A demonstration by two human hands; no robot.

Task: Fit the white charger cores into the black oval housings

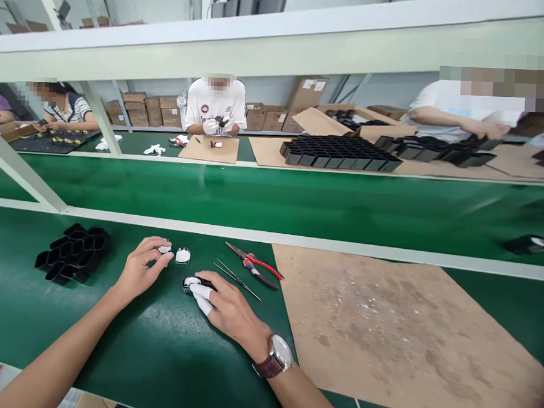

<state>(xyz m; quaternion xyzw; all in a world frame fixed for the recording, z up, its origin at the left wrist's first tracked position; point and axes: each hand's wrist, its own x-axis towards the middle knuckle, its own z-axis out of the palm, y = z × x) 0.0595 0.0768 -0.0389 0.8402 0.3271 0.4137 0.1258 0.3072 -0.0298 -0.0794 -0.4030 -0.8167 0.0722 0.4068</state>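
Observation:
My left hand (142,265) pinches a small part with a white top (164,248) between thumb and fingertips. Just right of it a small circuit board with a white pad (183,256) lies on the green work surface. My right hand (227,304), with white covers on some fingers and a watch at the wrist, is closed around a small black housing (188,287) that shows white inside. Beyond this hand lie metal tweezers (238,279) and red-and-black long-nose pliers (254,265). A cluster of black hexagonal tubes (75,252) stands left of my left hand.
A stained brown cardboard sheet (384,329) covers the right part of the bench. Behind the white rail (234,232) runs a green belt (263,197) with a black part (528,244) on it. Several co-workers sit across, near rows of black tubes (341,154).

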